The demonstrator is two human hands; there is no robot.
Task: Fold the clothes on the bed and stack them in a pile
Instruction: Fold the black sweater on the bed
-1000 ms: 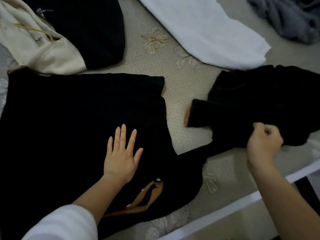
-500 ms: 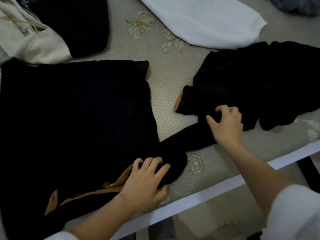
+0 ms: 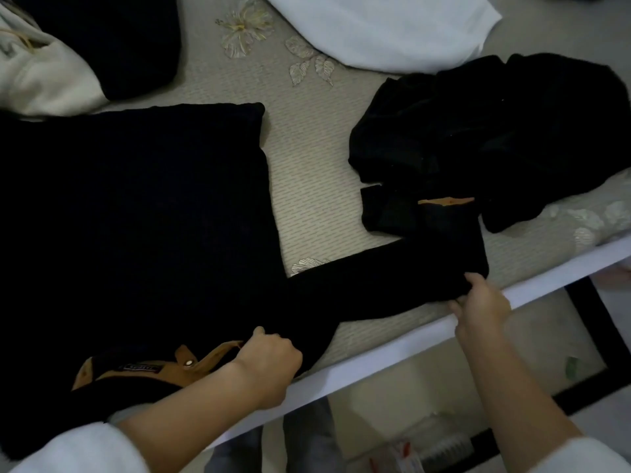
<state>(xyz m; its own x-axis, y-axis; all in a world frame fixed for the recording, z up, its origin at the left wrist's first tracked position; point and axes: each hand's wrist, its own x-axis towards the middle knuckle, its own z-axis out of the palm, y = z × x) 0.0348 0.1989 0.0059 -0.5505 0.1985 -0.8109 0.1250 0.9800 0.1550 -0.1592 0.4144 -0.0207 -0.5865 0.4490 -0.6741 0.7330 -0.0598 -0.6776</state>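
Note:
A black sweater (image 3: 136, 216) with tan collar trim lies flat on the bed, its collar toward the near edge. Its right sleeve (image 3: 392, 281) stretches out to the right along the mattress edge. My left hand (image 3: 269, 363) grips the sweater at the shoulder beside the collar. My right hand (image 3: 478, 305) pinches the sleeve at its bent far end, close to the bed's edge. The sleeve's cuff folds back up toward a crumpled black garment (image 3: 495, 131) lying at the right.
A white garment (image 3: 382, 29) lies at the back. A cream and black garment (image 3: 51, 73) sits at the back left. The white bed frame edge (image 3: 392, 349) runs diagonally below my hands, with floor and a dark frame beneath.
My right hand has pulled the sleeve out to the right and straightened it along the bed edge. My left hand went from flat on the sweater to gripping its shoulder.

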